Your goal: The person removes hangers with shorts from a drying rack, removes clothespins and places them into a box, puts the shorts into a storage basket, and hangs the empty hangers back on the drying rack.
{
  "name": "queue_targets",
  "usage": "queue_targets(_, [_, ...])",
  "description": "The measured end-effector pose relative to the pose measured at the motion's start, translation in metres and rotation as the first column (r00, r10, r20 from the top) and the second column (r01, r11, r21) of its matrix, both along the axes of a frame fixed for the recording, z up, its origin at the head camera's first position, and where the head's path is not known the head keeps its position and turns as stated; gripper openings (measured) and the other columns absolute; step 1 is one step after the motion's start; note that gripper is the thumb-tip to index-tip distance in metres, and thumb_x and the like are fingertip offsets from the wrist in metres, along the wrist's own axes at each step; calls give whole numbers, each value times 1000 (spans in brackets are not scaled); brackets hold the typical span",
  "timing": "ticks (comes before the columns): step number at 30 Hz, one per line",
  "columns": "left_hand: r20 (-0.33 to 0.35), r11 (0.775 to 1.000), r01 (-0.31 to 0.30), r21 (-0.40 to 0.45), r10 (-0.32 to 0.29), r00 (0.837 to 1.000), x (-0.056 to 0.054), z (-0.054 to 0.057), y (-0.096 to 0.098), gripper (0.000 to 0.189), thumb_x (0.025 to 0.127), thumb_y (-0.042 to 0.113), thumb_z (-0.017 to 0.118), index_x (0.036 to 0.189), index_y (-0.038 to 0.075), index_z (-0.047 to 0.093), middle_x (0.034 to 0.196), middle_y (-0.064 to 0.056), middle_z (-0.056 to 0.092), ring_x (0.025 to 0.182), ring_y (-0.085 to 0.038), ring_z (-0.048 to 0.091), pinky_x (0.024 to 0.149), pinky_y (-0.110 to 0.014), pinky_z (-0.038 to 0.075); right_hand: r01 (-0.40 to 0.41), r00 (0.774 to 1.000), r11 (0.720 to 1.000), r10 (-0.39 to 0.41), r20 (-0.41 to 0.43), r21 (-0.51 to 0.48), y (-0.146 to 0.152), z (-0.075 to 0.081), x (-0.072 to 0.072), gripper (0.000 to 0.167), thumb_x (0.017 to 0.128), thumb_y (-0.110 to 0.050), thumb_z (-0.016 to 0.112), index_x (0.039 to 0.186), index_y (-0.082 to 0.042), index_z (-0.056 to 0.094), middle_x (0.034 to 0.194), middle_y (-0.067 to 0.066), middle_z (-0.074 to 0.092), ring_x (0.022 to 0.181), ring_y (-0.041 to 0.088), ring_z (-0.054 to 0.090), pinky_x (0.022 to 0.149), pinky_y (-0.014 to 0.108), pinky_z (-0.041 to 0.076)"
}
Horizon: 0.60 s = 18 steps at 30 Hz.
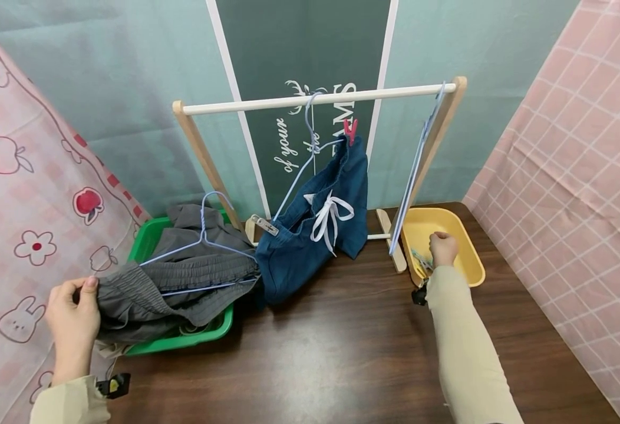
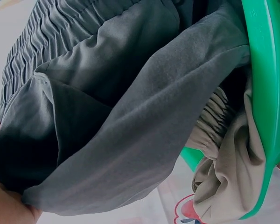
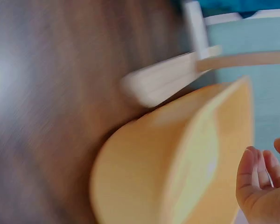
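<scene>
- The left hand (image 1: 73, 312) pinches the waist edge of a dark grey cloth garment with a gathered elastic waistband (image 1: 129, 300); the left wrist view cuts off most of that hand.
- The grey garment lies across a green plastic basket (image 1: 193, 337), hiding much of its inside; a beige gathered garment (image 2: 233, 182) shows beside it.
- A pale-blue wire hanger (image 1: 203, 229) sits partly within the grey waist, its left end covered.
- Well apart, the right hand (image 1: 442, 250) is at a yellow plastic tray (image 1: 466, 247), bent fingers and thumb separated; its view is blurred and crops the hand.
- Small clips (image 1: 422, 263) in the tray are partly hidden, too unclear to count.
</scene>
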State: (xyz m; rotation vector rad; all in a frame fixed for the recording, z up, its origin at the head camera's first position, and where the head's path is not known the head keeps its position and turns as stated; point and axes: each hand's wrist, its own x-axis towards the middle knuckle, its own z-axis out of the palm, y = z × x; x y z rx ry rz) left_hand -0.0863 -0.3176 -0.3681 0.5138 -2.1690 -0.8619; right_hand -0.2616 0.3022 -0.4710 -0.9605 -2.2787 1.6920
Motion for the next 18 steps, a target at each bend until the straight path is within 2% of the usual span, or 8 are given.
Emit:
queue_targets(2, [1, 1000, 0, -9, 0, 1000, 0, 0, 0, 31, 97, 15, 54, 97, -15, 60, 77, 39, 28, 78, 23, 26, 74, -8, 21, 72, 994, 988, -83, -77, -136, -1, 12, -4, 31, 96, -14, 42, 120, -2, 58, 85, -3, 55, 62, 0, 49, 62, 15, 45])
queue_targets(4, [0, 1000, 0, -14, 0, 1000, 1, 0, 1, 31, 97, 14, 53, 97, -16, 59, 77, 39, 28, 78, 23, 26, 75, -8, 21, 128, 970, 956, -175, -168, -263, -2, 25, -9, 19, 96, -11, 44, 104, -7, 60, 73, -8, 51, 59, -1, 50, 58, 11, 45])
queue_targets(6, [-3, 1000, -2, -19, 2, 1000, 1, 0, 2, 30, 97, 13, 53, 96, -16, 59, 78, 37, 28, 78, 23, 26, 75, -8, 21, 157, 933, 920, -257, -251, -359, -3, 37, -13, 15, 96, -8, 45, 89, -11, 58, 66, -9, 53, 57, 0, 52, 55, 10, 45])
queue_targets(8, [-5, 1000, -1, -27, 1, 1000, 1, 0, 2, 29, 96, 12, 53, 95, -17, 59, 80, 29, 36, 78, 23, 25, 74, -10, 22, 170, 889, 896, -320, -329, -411, -4, 50, -17, 19, 96, -5, 46, 82, -13, 56, 63, -8, 55, 56, 1, 54, 54, 11, 46])
queue_targets(11, [-7, 999, -2, -36, 2, 1000, 1, 0, 1, 27, 96, 10, 54, 93, -16, 59, 81, 19, 39, 77, 23, 25, 74, -12, 23, 193, 823, 870, -395, -409, -454, -5, 69, -19, 18, 97, -6, 45, 83, -13, 55, 66, -5, 55, 54, 2, 54, 53, 11, 46])
queue_targets(13, [-3, 999, -2, -37, 1, 1000, 1, -1, 1, 28, 96, 11, 53, 94, -16, 59, 81, 20, 39, 77, 23, 24, 74, -12, 23, 199, 790, 853, -431, -436, -483, -7, 81, -18, 16, 98, -8, 44, 87, -14, 53, 70, -3, 54, 55, 3, 53, 53, 12, 46])
queue_targets(16, [-3, 1000, -3, -26, 3, 1000, 1, -2, 0, 30, 97, 13, 53, 94, -16, 59, 79, 33, 31, 78, 23, 25, 75, -10, 22, 167, 782, 826, -443, -438, -538, -9, 102, -15, 14, 100, -11, 42, 91, -13, 52, 76, 1, 53, 57, 6, 53, 53, 13, 45])
queue_targets(18, [-5, 1000, -1, -22, 1, 1000, 2, -3, 1, 31, 97, 14, 53, 95, -17, 59, 77, 38, 28, 79, 23, 25, 76, -8, 21, 116, 802, 812, -416, -428, -572, -10, 118, -11, 13, 100, -12, 42, 92, -12, 53, 77, 1, 54, 59, 7, 54, 53, 14, 46])
